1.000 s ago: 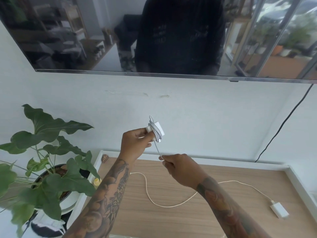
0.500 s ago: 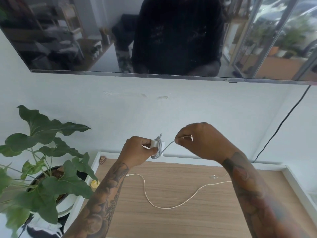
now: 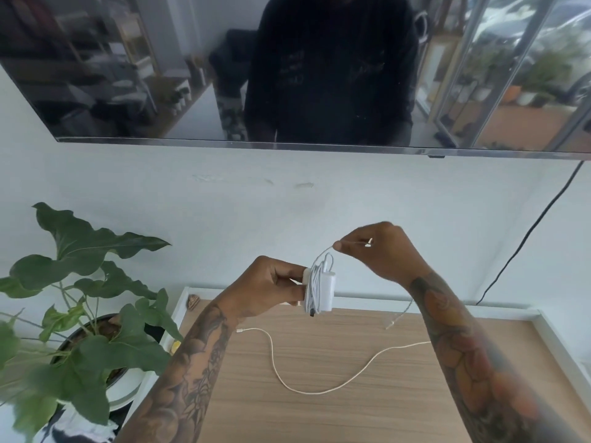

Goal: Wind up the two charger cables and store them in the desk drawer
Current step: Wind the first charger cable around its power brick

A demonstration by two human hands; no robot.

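Note:
My left hand (image 3: 268, 287) grips a white charger brick (image 3: 326, 290) above the desk, with its white cable wound in several turns around it. Up and to the right, my right hand (image 3: 380, 252) pinches the free end of that cable (image 3: 351, 243), which runs taut down to the brick. A second white cable (image 3: 319, 391) lies loose in a curve on the wooden desk top (image 3: 351, 420). Its right part passes behind my right forearm, so its charger is hidden. No drawer is in view.
A potted plant (image 3: 89, 314) with big green leaves stands left of the desk. A white raised rim (image 3: 511, 310) borders the desk. A wall-mounted dark screen (image 3: 287, 75) hangs above. A black cord (image 3: 527, 231) runs down the wall at right.
My right hand has risen from below the brick to above and right of it, bringing the cable end around. My right forearm now hides the second charger brick on the desk.

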